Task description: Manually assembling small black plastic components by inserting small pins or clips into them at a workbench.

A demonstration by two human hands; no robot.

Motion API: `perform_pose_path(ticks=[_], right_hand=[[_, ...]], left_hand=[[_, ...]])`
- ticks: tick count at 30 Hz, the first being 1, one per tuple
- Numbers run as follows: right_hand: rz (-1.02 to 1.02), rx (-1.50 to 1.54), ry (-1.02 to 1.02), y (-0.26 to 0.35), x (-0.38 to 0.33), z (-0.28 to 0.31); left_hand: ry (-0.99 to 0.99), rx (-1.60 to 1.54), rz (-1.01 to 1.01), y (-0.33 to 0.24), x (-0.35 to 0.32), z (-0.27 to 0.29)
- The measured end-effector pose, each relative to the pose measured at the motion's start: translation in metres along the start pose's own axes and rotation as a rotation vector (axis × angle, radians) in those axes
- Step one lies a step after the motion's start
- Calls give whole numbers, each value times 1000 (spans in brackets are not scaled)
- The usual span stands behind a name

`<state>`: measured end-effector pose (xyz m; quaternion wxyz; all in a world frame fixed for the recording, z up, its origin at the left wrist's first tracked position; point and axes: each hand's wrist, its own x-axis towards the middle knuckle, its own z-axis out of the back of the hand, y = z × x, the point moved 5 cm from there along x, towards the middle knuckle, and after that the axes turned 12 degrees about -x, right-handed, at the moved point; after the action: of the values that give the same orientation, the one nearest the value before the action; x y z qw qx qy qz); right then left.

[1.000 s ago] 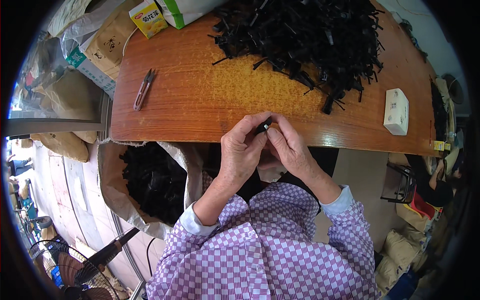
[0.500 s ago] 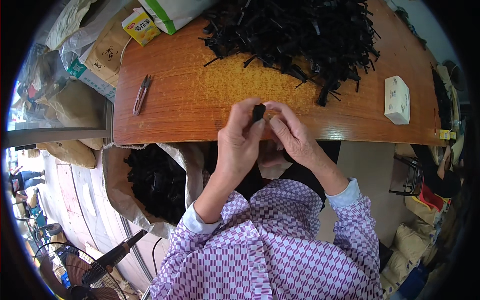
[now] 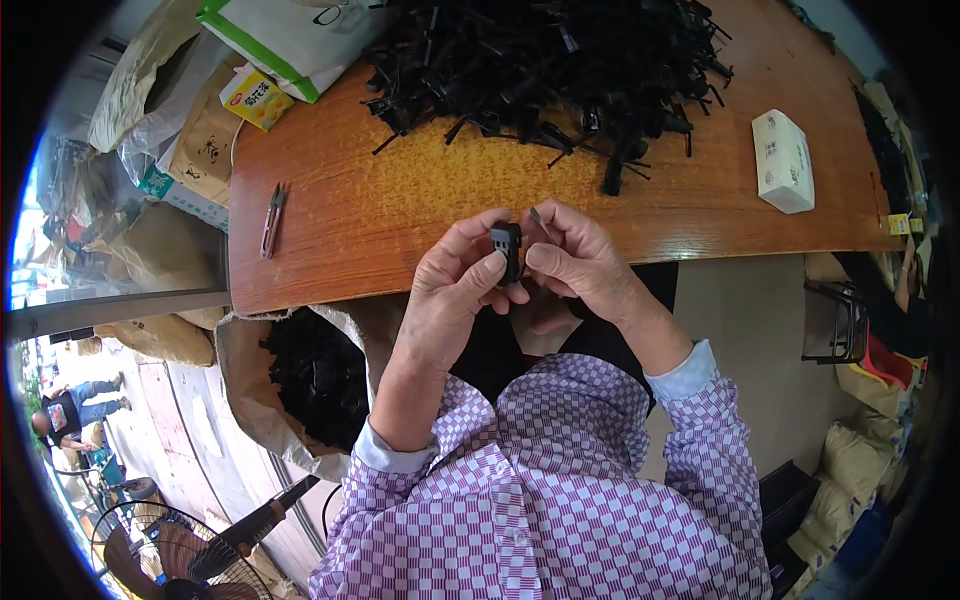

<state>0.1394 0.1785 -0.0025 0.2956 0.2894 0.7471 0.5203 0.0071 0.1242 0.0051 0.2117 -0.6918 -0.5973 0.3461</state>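
Note:
Just in front of the table's near edge, my left hand [image 3: 452, 268] pinches a small black plastic part [image 3: 506, 240] upright between thumb and fingers. Slots show on the face turned up. Close against it, my right hand [image 3: 583, 259] is closed, its thumb tip beside the part. A thin grey pointed piece [image 3: 536, 216] sticks out between the right thumb and fingers; its lower end is hidden, and its kind is unclear. Beyond both hands, a large heap of black plastic parts [image 3: 540, 75] with thin stems lies on the wooden table [image 3: 400, 200].
Thread snips [image 3: 272, 222] lie at the table's left. A white paper packet [image 3: 783, 162] stands at the right, a yellow box [image 3: 256, 98] and a white-green bag [image 3: 290, 40] at the far left. Below the edge, an open sack [image 3: 245, 390] holds black parts. A fan [image 3: 180, 555] stands lower left.
The black part has turned so its slotted face shows. My left hand has shifted slightly left and down. The grey pointed piece now shows in my right hand. The whole view has swung slightly.

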Motion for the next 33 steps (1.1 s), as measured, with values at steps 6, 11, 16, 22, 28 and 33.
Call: perform_pose_path(ticks=[6,11,16,22,28,33], right_hand=[[-32,-48,88,-6,-2,2],[-58,-194,92,-17,-3,-4],[-7,-287,67,-7,0,-26],[-42,-552,55,-1,-2,-48],[-7,-663,78,-5,9,-66],[-11,-716,105,-6,19,-77]], left_hand=[[62,185,-21,-4,-4,-5],[110,412,-101,-4,-12,-3],[57,624,-176,-9,-19,2],[10,456,-197,-13,-20,24],[-28,457,-225,-22,-25,39],[-40,483,-277,-30,-29,48]])
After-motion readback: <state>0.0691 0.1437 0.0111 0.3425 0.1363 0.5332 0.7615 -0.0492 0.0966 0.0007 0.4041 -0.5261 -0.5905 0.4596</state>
